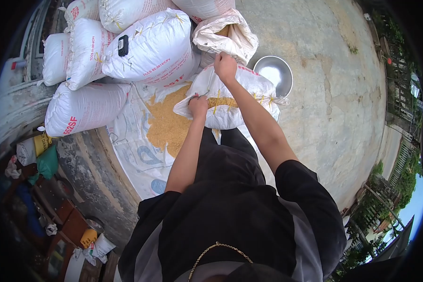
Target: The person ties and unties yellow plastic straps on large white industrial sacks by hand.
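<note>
A white sack (258,84) full of golden grain stands in front of my body, its mouth partly laced with yellow string and grain showing in the gap. My left hand (198,106) is closed at the left end of the mouth, on the sack's edge. Raised over the sack's far side, my right hand (225,67) is a closed fist; what it grips is too small to make out. Just beyond it sits an open white sack (242,35) with its rim folded down.
Full white sacks (150,44) are piled at the upper left, one with a small black device (123,45) on it. Grain (167,120) lies spread on a white sheet (136,174). A metal basin (279,75) stands to the right of the sacks.
</note>
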Available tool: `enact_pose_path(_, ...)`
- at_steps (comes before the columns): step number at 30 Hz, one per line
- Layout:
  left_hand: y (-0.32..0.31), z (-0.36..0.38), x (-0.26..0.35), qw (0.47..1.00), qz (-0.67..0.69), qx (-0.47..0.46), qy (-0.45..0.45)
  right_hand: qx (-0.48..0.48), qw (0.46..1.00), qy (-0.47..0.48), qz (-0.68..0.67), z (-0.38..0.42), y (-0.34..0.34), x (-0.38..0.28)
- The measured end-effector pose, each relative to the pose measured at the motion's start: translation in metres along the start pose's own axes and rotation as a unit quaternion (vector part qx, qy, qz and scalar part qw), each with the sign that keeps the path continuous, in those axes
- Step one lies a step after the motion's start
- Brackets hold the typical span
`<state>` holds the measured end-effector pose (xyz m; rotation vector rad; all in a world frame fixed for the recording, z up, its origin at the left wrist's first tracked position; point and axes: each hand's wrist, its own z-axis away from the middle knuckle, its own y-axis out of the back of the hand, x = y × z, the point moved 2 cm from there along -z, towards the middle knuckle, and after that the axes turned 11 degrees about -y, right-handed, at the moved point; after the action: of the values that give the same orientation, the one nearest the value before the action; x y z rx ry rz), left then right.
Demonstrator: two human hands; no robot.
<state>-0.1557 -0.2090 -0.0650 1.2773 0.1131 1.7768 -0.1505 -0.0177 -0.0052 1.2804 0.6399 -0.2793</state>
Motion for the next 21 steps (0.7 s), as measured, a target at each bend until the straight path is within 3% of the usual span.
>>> enact_pose_path(3, -0.013, 0.003, -0.019, 0.998, 0.066, -0.004, 0.017, 0.047, 0.998, -0.028, -0.019, 0.002, 0.011, 0.014)
enact_pose_path(5, -0.014, 0.007, -0.02, 0.99, 0.116, -0.003, 0.078, 0.08, 0.996, -0.028, -0.031, 0.008, 0.016, 0.02)
enact_pose_path(7, -0.008, 0.007, -0.021, 0.995, 0.078, -0.031, 0.047, -0.027, 0.986, -0.098, -0.129, 0.011, 0.017, 0.028)
enact_pose_path(9, -0.001, 0.02, -0.012, 0.997, 0.04, -0.061, 0.017, -0.053, 0.98, -0.114, -0.155, 0.015, 0.016, 0.034)
enact_pose_path(11, 0.03, 0.035, 0.034, 0.98, -0.135, -0.078, -0.125, -0.078, 0.971, -0.127, -0.187, 0.016, 0.015, 0.032)
enact_pose_path(15, 0.067, 0.039, 0.1, 0.973, -0.147, -0.072, -0.161, -0.125, 0.923, -0.19, -0.311, 0.023, 0.028, 0.028)
enact_pose_path(16, 0.071, 0.029, 0.111, 0.932, -0.172, 0.04, -0.316, -0.127, 0.901, -0.215, -0.355, 0.023, 0.029, 0.029)
enact_pose_path(17, 0.074, 0.022, 0.122, 0.855, -0.189, 0.151, -0.46, -0.123, 0.9, -0.216, -0.357, 0.024, 0.03, 0.03)
enact_pose_path(18, 0.069, 0.007, 0.115, 0.853, -0.188, 0.149, -0.463, -0.11, 0.892, -0.235, -0.37, 0.024, 0.028, 0.036)
enact_pose_path(20, 0.043, -0.025, 0.077, 0.92, -0.129, -0.137, -0.343, -0.095, 0.883, -0.255, -0.383, 0.025, 0.024, 0.047)
enact_pose_path(21, 0.037, -0.03, 0.064, 0.919, -0.13, -0.138, -0.345, -0.068, 0.865, -0.282, -0.409, 0.027, 0.023, 0.055)
